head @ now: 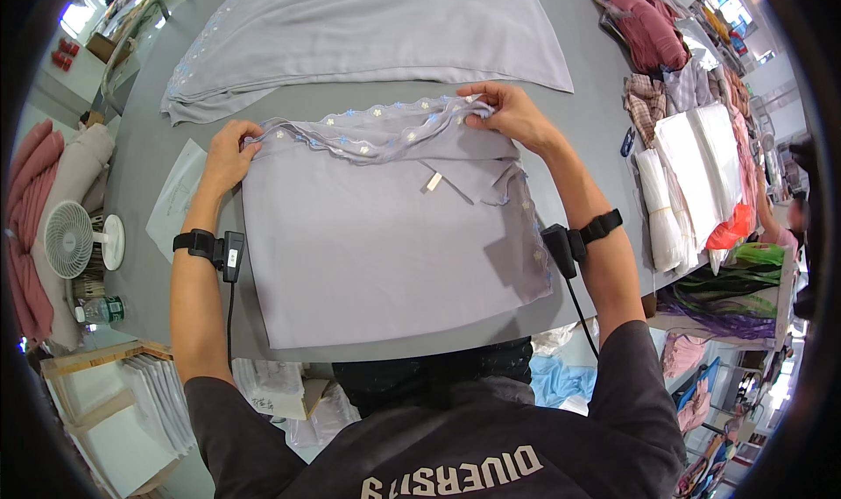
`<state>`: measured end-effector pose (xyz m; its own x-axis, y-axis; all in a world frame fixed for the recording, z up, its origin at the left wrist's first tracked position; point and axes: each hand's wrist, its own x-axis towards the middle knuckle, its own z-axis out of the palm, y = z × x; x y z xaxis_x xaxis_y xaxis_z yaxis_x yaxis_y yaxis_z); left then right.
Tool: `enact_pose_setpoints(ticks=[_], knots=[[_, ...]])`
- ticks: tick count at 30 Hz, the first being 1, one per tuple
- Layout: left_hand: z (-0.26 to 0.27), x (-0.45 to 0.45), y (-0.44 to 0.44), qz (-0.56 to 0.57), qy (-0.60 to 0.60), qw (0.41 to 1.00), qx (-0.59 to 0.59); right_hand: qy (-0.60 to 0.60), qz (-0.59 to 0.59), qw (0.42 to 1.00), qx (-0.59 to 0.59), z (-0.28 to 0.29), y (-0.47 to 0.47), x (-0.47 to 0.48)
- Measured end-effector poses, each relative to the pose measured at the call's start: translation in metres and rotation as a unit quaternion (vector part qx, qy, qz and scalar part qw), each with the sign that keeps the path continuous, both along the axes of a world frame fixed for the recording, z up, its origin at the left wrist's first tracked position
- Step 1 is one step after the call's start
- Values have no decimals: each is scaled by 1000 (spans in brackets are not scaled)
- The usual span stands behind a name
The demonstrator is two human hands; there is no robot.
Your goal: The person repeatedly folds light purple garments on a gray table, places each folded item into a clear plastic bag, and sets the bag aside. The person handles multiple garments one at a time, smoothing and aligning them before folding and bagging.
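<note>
A folded light grey garment [387,256] lies flat on the grey table [302,108] before me. Its far edge carries a scalloped trim [387,134] embroidered with small blue and cream flowers. At the far left corner my left hand [231,154] pinches the trimmed edge between thumb and fingers. My right hand [509,114] grips the bunched trim at the far right corner. Near the trim, a small cream label [433,182] and a narrow grey strap [458,192] rest on the cloth. More flowered trim [525,220] runs down the right side.
Beyond it lies a larger grey cloth [394,32]. A paper sheet [174,197] sits left, partly behind my arm. Farther left are a white fan [75,239] and a plastic bottle [102,310]. White plastic bags [696,164] and thread snips [627,142] lie right; a person [778,229] is beyond.
</note>
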<state>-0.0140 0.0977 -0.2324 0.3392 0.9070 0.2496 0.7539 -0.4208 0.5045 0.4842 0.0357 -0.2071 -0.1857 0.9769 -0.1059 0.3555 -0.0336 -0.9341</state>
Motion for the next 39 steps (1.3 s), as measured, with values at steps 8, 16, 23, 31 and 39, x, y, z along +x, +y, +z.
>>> enact_pose_setpoints(ticks=[8,16,23,31,39], knots=[[10,-16,-1,0,39,999,-20,-282,-109,943,139,-37,25,8],[13,-6,-1,33,-29,999,-24,-307,-113,942,74,-22,22,8],[7,2,18,16,38,998,-53,-57,-162,985,-12,-11,17,5],[20,2,6,2,33,998,-47,57,-130,989,-31,18,6,19],[131,-7,-79,-42,-59,991,115,113,-154,969,158,109,-64,31]])
